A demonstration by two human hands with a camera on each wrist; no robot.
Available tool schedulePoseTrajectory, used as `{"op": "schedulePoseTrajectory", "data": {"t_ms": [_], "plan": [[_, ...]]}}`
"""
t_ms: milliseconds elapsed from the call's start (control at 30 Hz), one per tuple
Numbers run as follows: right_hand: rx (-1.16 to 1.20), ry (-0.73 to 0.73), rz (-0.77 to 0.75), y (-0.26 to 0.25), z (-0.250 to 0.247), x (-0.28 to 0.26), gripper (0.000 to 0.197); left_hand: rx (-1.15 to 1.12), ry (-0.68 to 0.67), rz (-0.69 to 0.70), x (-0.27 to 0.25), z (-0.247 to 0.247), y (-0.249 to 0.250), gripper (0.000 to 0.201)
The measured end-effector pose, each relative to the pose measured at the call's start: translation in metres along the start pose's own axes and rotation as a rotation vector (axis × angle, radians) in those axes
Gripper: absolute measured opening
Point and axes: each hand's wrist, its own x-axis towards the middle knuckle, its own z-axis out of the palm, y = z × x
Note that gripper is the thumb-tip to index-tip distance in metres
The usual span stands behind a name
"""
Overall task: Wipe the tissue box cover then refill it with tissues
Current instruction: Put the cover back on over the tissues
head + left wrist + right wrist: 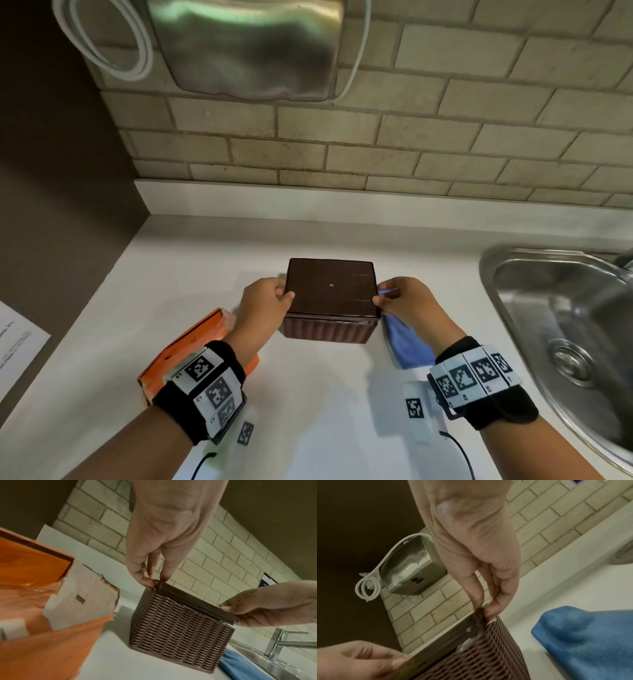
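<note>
A brown woven tissue box cover (pixel 329 330) stands on the white counter (pixel 308 404), with a flat brown panel (pixel 330 287) lying across its top. My left hand (pixel 286 291) pinches the panel's left edge between thumb and fingers (pixel 145 581). At the right edge my right hand (pixel 378 294) pinches it the same way. In the right wrist view the panel (pixel 447 639) sits slightly raised at that corner of the cover (pixel 479 655), and something pale shows in the gap. An opened orange tissue pack (pixel 191 346) lies left of the cover, white tissues (pixel 77 599) showing.
A blue cloth (pixel 407 342) lies bunched on the counter just right of the cover. A steel sink (pixel 565 325) with a tap (pixel 281 642) is at the far right. A steel hand dryer (pixel 246 48) with a white cable hangs on the brick wall behind.
</note>
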Motion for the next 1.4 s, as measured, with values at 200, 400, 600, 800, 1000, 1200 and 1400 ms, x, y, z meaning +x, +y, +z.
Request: {"op": "schedulePoseTrajectory", "data": {"t_ms": [200,400,600,800,1000,1200,1400], "plan": [[0.215,-0.059,0.088,0.008,0.001,0.006,0.024,-0.014,0.002,-0.007,-0.003,-0.001,0.003,0.026],[0.207,-0.142,0.145,0.006,-0.001,0.011,0.026,-0.023,0.004,-0.02,-0.002,-0.002,0.001,0.031],[0.218,-0.166,0.222,0.0,0.002,0.008,0.02,-0.078,-0.001,-0.024,0.003,0.0,-0.005,0.028],[0.301,-0.254,0.248,-0.007,0.0,0.002,0.024,-0.127,-0.022,-0.05,0.004,0.0,-0.011,0.02],[0.259,-0.342,0.341,-0.009,0.003,0.006,0.035,-0.108,-0.104,-0.074,0.011,0.001,-0.009,0.031],[0.197,-0.297,0.322,-0.012,0.011,0.008,0.046,0.162,-0.234,0.145,0.012,0.001,-0.009,0.049],[-0.024,-0.148,0.21,-0.002,0.032,0.006,0.053,0.095,-0.246,0.179,0.012,0.004,-0.017,0.046]]}}
